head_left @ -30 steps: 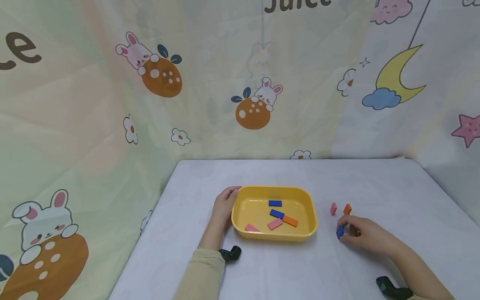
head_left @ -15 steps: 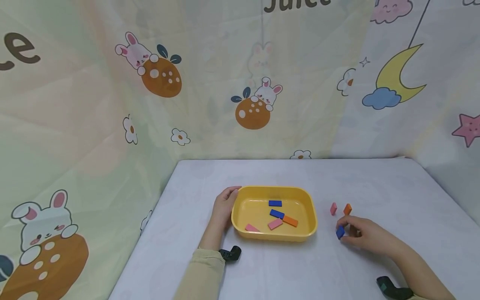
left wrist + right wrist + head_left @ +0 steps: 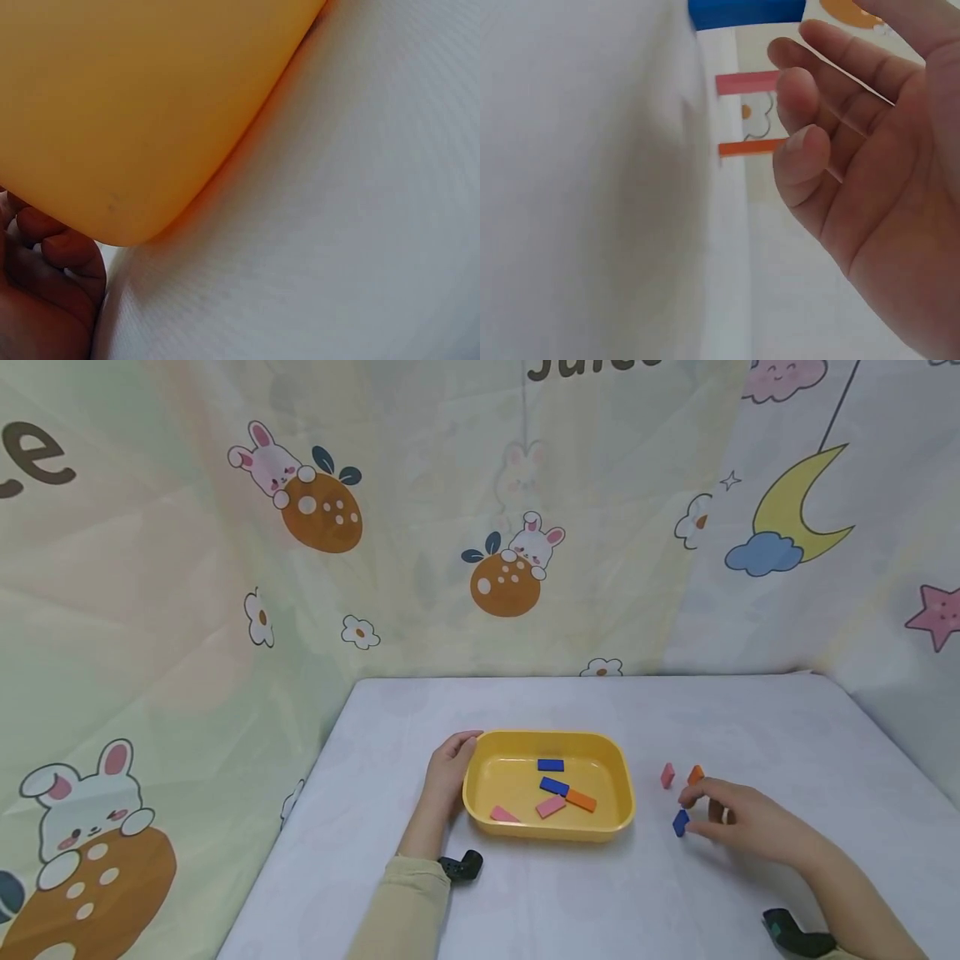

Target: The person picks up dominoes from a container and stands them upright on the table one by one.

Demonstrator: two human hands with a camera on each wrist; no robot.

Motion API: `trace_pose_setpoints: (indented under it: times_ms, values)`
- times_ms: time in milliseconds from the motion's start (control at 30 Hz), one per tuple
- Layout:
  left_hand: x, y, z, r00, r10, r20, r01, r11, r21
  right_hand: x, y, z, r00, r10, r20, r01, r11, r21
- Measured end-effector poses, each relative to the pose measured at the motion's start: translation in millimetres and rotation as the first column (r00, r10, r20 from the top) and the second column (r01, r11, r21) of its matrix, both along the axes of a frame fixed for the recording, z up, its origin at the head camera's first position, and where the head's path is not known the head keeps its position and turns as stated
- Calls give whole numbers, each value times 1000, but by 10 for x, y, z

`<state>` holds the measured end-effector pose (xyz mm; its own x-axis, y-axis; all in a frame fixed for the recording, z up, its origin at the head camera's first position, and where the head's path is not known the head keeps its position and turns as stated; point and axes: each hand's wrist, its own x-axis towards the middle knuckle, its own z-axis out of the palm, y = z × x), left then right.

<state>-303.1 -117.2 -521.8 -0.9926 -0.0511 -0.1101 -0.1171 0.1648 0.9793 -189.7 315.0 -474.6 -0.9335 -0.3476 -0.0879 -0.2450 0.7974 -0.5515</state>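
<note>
In the head view, my left hand (image 3: pixel 450 770) holds the left end of a yellow plastic tray (image 3: pixel 540 831). The left wrist view has its curled fingers against the tray's outer wall (image 3: pixel 150 112). A small blue block (image 3: pixel 680 822) stands on the table just left of my right hand (image 3: pixel 742 818). That hand's thumb and fingers are spread apart with nothing between them. Behind the blue block stand a pink block (image 3: pixel 667 776) and an orange block (image 3: pixel 696 774), partly covered by the hand. The right wrist view also shows the blue block (image 3: pixel 746 11), at its top edge.
Inside the tray lie blue blocks (image 3: pixel 551 765), pink blocks (image 3: pixel 551 807) and an orange block (image 3: pixel 581 800). A white cloth covers the table (image 3: pixel 585 902). A printed curtain (image 3: pixel 420 527) hangs behind and at both sides.
The thumb and fingers of my right hand have let go of the blue block and drawn back to the right. The block stays standing. My left hand and the tray have not moved.
</note>
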Motion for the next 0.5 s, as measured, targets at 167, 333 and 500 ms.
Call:
trace_pose_setpoints:
  times_ms: [167, 333, 500]
  values:
    - [4, 4, 5, 1000, 3, -2, -3, 1000, -1, -10, -117, 213, 995, 41, -92, -43, 999, -19]
    - [7, 4, 12, 1000, 4, -1, -4, 1000, 1, -127, -352, 420, 981, 136, -135, -147, 986, -73]
    - [4, 3, 21, 1000, 3, -4, -3, 1000, 8, -377, -650, 560, 966, 250, -63, -254, 963, -84]
